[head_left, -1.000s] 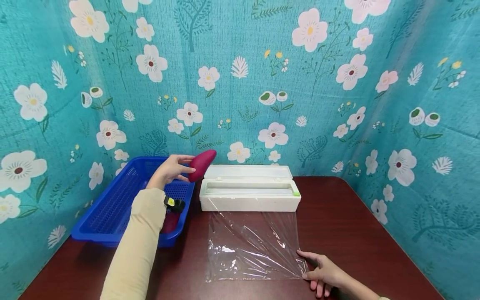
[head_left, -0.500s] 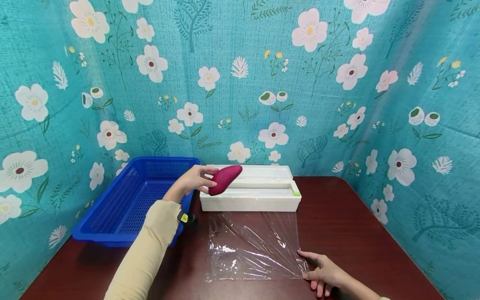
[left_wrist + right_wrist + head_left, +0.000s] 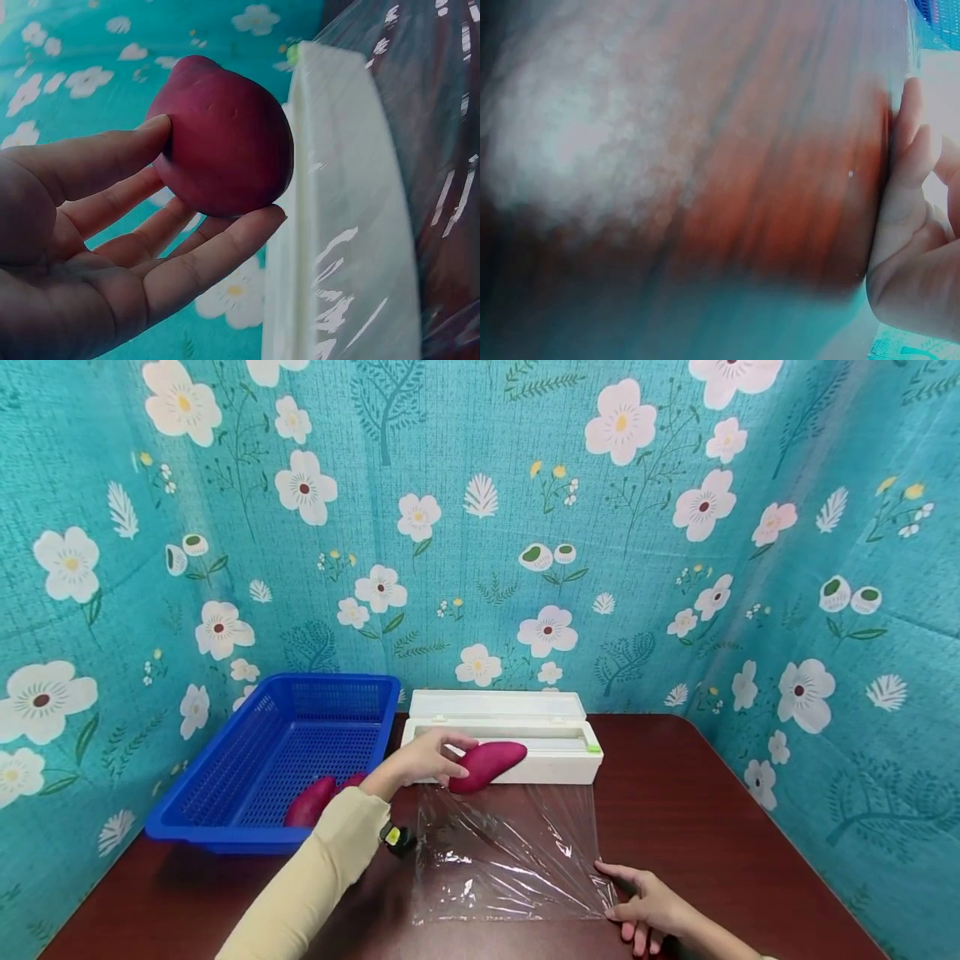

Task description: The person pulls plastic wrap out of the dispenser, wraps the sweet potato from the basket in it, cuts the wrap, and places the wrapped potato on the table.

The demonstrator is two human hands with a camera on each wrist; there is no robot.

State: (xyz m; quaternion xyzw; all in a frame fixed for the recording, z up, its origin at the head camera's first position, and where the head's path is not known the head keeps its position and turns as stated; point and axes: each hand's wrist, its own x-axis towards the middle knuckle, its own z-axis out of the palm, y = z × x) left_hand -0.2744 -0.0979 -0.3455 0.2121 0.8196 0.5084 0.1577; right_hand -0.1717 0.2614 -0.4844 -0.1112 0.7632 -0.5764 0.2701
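Observation:
My left hand (image 3: 423, 758) holds a purple-red sweet potato (image 3: 487, 767) by its thick end between thumb and fingers. The sweet potato is in the air at the front of a white cling film box (image 3: 517, 767), its narrow tip toward the right. In the left wrist view its rounded end (image 3: 225, 142) faces the camera. A sheet of clear cling film (image 3: 510, 860) runs from the box toward the front of the table, creased and shiny. My right hand (image 3: 652, 908) pinches the sheet's front right corner, low over the table; the right wrist view is mostly blurred.
A blue plastic basket (image 3: 217, 837) stands at the left, with more sweet potatoes (image 3: 311, 802) at its near right side, partly behind the left arm. The box's lid (image 3: 495, 703) is raised at the back. A floral curtain (image 3: 480, 585) surrounds the dark red table (image 3: 697, 810).
My left hand has carried the sweet potato from over the basket rightward and nearer, to the front of the box. The sweet potatoes in the basket show more. My right hand has stayed put.

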